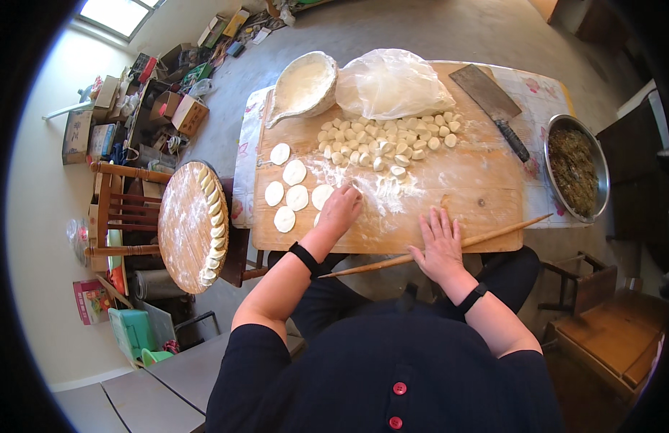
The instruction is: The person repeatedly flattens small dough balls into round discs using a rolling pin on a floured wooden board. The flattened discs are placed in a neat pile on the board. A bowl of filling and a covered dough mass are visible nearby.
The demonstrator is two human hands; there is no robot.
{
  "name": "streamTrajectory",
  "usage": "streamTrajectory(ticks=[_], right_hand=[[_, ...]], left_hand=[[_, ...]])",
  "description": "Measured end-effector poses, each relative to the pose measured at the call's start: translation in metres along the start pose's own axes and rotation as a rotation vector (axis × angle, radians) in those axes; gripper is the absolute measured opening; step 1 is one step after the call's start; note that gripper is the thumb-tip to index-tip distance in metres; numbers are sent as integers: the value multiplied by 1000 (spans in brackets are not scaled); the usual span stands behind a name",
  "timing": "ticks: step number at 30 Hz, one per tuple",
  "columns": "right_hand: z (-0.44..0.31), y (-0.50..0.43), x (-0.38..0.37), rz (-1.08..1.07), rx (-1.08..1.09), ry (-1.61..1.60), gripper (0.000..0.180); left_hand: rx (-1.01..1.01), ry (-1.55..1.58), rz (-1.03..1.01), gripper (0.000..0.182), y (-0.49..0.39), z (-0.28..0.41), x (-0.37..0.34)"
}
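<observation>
My left hand [341, 210], its fingers curled, is over the floured wooden board [475, 184] beside a round dough wrapper [322, 197]. What is between its fingertips, if anything, cannot be seen. My right hand [441, 243] lies flat across a tapered wooden rolling pin [499, 230] at the board's near edge, fingers spread and not wrapped around it. Several flat wrappers [297, 198] lie to the left, one partly hidden under my left hand. Beyond the hands sits a cluster of small dough pieces [367, 142]. Loose flour [391, 189] covers the middle.
A flour-coated bowl [307, 81], a clear plastic bag [394, 84] and a cleaver [486, 92] occupy the board's far side. On the right stands a metal basin of chopped filling [572, 170]. Folded dumplings [215, 222] line a round tray [185, 227] by a wooden chair [128, 208].
</observation>
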State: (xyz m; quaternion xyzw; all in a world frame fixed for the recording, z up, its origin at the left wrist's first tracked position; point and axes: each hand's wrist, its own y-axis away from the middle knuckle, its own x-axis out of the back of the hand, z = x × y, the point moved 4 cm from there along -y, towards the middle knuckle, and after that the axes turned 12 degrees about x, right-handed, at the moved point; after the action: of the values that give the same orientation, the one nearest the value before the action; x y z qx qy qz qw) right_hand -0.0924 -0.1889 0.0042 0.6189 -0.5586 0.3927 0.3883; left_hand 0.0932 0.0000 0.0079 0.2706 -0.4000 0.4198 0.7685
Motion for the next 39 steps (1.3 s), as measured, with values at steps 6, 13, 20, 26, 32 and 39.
streamTrajectory(ticks=[6, 13, 20, 26, 32, 39], right_hand=[[0, 2, 2, 27, 17, -8, 74], [5, 5, 1, 62, 53, -10, 73], [6, 6, -1, 72, 81, -33, 74], [18, 15, -1, 134, 127, 56, 71], [29, 14, -6, 252, 89, 103, 64], [41, 0, -13, 292, 171, 119, 54]], left_hand=[[-40, 117, -212, 28, 28, 58, -16], [-110, -61, -128, 28, 50, 28, -12], [-154, -162, 32, 60, 25, 65, -21], [-222, -384, -100, 85, 24, 67, -70], [-192, -373, -35, 80, 10, 83, -67], [59, 104, -245, 18, -2, 47, -22]])
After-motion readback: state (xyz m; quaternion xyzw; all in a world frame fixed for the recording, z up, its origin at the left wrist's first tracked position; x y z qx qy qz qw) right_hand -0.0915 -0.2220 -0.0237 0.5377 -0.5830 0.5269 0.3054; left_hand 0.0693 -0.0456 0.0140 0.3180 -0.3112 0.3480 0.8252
